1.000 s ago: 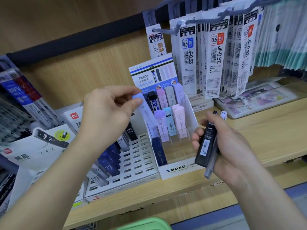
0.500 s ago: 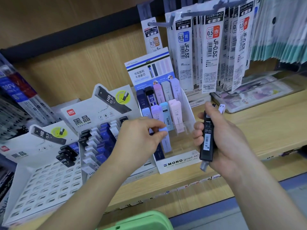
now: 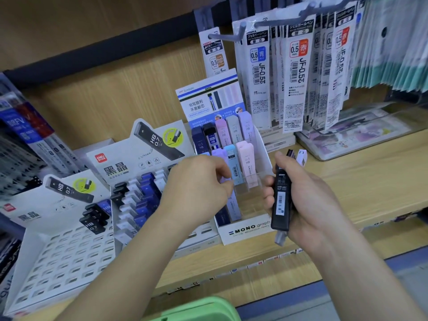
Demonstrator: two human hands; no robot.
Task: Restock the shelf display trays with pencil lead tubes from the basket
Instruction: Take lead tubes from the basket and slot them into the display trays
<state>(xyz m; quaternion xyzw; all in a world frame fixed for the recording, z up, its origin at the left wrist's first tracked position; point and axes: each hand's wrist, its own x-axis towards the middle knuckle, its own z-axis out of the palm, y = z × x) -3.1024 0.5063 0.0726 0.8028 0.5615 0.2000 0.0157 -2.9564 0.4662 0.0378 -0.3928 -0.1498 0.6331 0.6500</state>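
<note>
**Seating a pale tube in the MONO tray**

Your left hand (image 3: 201,186) is curling its fingers over the top of a pale lavender tube (image 3: 233,206). That tube is standing in a front slot on the left side of the MONO tray (image 3: 245,229), just beside a dark navy tube (image 3: 223,216). Your right hand (image 3: 308,200) is waiting just right of the tray. It is gripping a black HB 0.7 tube (image 3: 281,198) with other tubes bunched behind it; how many, I cannot tell. The green basket (image 3: 196,308) is sitting below the tray, at the bottom edge of the view.

You are probably finishing the insertion. Be pushing along the slot's own slope, not sideways, so you are not knocking the pastel tubes (image 3: 246,163) in the tray's rows behind. The tray's clear dividers are hard to see, so be feeling for the tube bottoming out before you are loosening your pinch. The black tube's 0.7 label is likely pointing you to the white Deli trays (image 3: 69,256) left of the MONO tray.
</note>
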